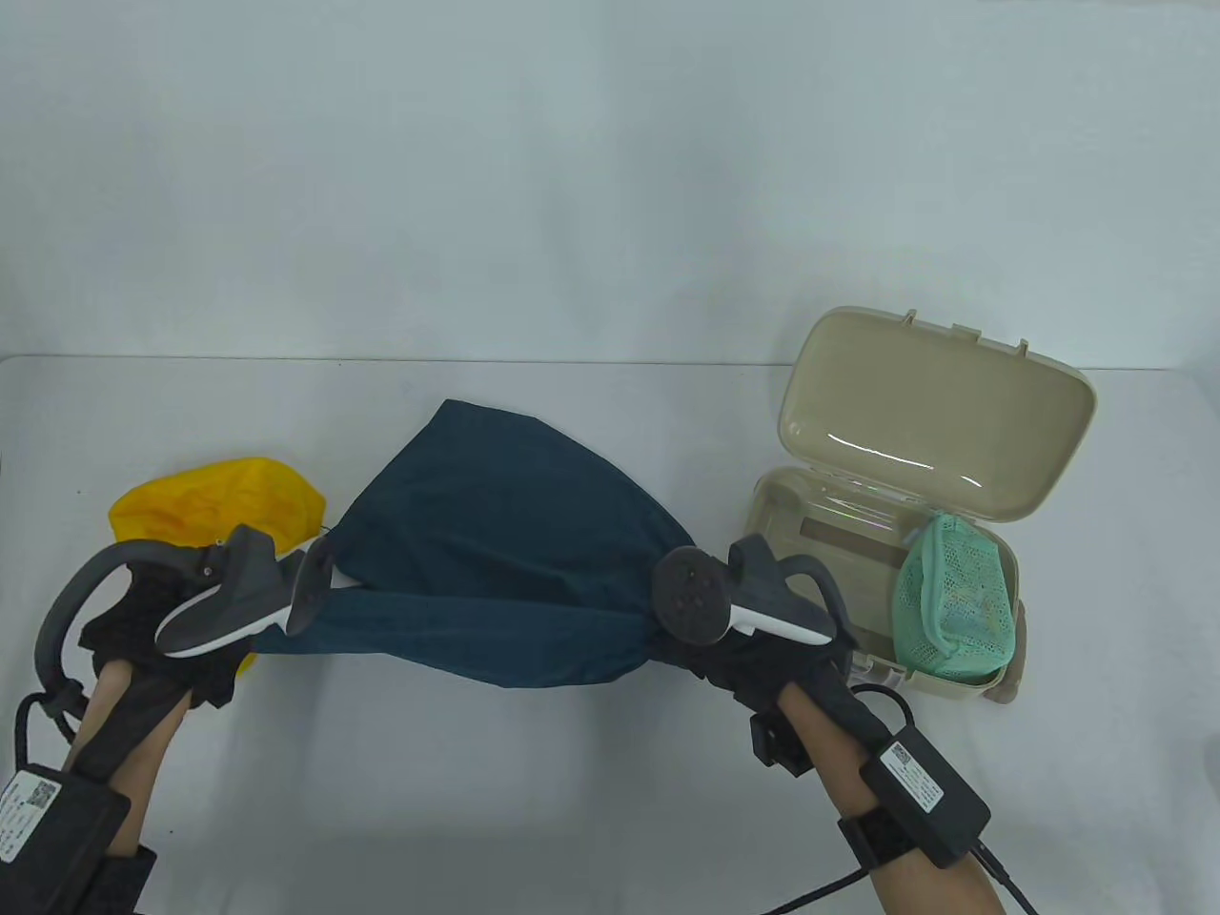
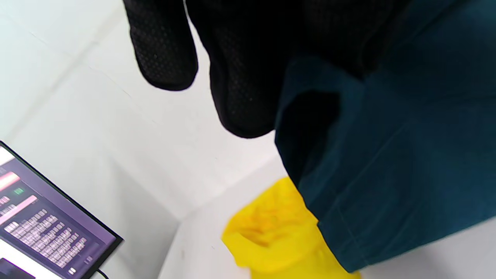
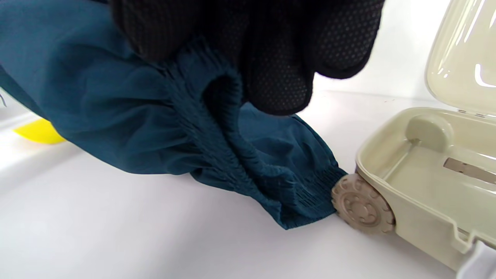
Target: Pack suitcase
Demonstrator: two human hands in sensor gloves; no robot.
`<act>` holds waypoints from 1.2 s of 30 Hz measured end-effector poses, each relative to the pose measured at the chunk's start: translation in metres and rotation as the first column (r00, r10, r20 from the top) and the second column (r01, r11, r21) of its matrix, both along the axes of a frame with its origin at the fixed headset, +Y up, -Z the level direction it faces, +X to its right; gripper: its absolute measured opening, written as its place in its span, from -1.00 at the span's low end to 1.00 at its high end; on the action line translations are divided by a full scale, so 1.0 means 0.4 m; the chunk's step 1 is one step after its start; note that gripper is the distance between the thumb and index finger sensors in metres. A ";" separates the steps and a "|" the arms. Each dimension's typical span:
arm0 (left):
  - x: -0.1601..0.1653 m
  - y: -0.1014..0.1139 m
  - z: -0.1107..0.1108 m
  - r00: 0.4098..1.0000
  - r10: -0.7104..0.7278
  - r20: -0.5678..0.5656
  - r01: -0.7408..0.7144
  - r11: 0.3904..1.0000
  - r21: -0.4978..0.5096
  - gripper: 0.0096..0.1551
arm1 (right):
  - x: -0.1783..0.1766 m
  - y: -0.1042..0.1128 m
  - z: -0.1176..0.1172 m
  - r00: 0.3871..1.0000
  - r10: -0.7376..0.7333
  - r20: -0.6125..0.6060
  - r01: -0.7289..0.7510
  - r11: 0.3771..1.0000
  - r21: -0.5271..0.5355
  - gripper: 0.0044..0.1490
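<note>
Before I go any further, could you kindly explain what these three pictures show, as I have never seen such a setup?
These are a person's hands in black sensor gloves, each with a grey tracker strapped on its back. One camera looks down at the white table; the other two sit on the wrists. The left hand and right hand each hold one end of a dark teal garment, stretched between them. Behind it lies a yellow cloth. On the right stands a small beige suitcase, lid open, with a green mesh pouch inside.

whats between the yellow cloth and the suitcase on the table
In the table view, the dark teal garment spans the stretch between the yellow cloth and the open suitcase, held by the left hand and right hand.
</note>
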State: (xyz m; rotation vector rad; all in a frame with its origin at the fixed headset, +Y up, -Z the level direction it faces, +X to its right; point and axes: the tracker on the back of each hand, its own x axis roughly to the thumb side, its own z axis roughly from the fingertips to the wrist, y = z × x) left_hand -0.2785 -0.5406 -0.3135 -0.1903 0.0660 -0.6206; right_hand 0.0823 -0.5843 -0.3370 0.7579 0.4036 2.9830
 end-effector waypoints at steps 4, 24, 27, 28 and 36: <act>0.002 0.065 -0.056 1.000 -0.009 -0.028 0.011 0.997 0.081 -0.57 | -0.008 0.027 -0.018 1.000 -0.015 -0.017 0.013 0.995 -0.098 -0.50; 0.150 -0.146 -0.477 0.948 0.271 -0.168 -0.193 0.906 0.376 -0.55 | 0.028 -0.132 -0.185 0.821 0.117 0.558 -0.181 0.982 0.060 -0.44; 0.169 -0.146 -0.481 0.892 0.441 -0.098 -0.361 0.827 0.432 -0.23 | 0.042 -0.139 -0.183 0.775 0.025 0.631 -0.170 0.970 0.171 -0.26; 0.172 -0.146 -0.476 0.897 0.436 -0.066 -0.368 0.824 0.431 -0.20 | 0.044 -0.141 -0.182 0.780 0.018 0.626 -0.145 0.978 0.153 -0.24; 0.124 -0.155 -0.334 0.820 0.561 0.116 -0.565 0.759 0.325 -0.03 | 0.058 -0.106 -0.142 0.789 0.092 0.607 -0.213 0.968 0.130 -0.27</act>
